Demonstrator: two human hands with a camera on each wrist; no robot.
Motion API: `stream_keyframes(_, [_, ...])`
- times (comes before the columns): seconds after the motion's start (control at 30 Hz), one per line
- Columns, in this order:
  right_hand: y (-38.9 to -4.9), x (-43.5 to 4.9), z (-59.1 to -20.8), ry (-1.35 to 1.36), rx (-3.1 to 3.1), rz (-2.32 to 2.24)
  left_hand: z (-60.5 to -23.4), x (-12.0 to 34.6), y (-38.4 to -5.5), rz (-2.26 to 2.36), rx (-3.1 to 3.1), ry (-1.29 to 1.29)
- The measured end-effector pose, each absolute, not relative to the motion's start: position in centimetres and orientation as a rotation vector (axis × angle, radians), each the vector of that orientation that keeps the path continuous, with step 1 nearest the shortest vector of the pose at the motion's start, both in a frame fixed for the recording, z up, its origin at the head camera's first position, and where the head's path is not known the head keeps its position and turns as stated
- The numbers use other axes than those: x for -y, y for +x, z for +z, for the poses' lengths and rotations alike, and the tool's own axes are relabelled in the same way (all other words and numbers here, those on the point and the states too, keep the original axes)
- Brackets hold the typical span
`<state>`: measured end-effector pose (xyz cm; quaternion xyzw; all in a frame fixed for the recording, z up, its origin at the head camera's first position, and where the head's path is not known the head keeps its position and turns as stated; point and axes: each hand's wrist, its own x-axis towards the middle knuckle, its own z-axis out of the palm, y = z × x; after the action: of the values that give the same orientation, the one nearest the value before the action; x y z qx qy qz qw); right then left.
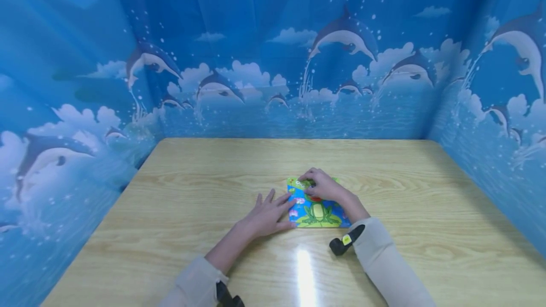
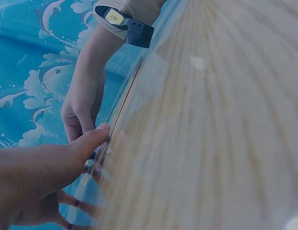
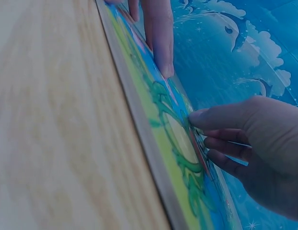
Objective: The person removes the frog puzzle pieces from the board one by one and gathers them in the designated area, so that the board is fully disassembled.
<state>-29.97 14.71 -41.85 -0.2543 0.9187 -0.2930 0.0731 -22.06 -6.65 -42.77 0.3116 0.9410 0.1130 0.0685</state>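
Note:
A flat picture board lies on the table, printed with a green frog on a blue pond with pink flowers. My left hand has its fingers spread, with fingertips and thumb right at the board's left edge. Over the frog's head, my right hand reaches down with bent fingers and thumb against the upper part of the board. In the right wrist view, the right thumb and fingers meet the printed surface. I cannot tell whether they pinch a separate piece there.
The light wood-grain table extends around the board on all sides. Blue curtains printed with dolphins and clouds stand behind it and at both sides. A bright reflection lies in front of the board. Both wrists wear black straps.

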Motion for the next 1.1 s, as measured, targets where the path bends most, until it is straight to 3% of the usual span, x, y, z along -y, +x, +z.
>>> stream_keyframes(1.1, [-30.12,-15.31,-41.78,-0.747,-2.733,-0.944,-42.36,6.35,-22.20,0.267,-2.821,0.914])
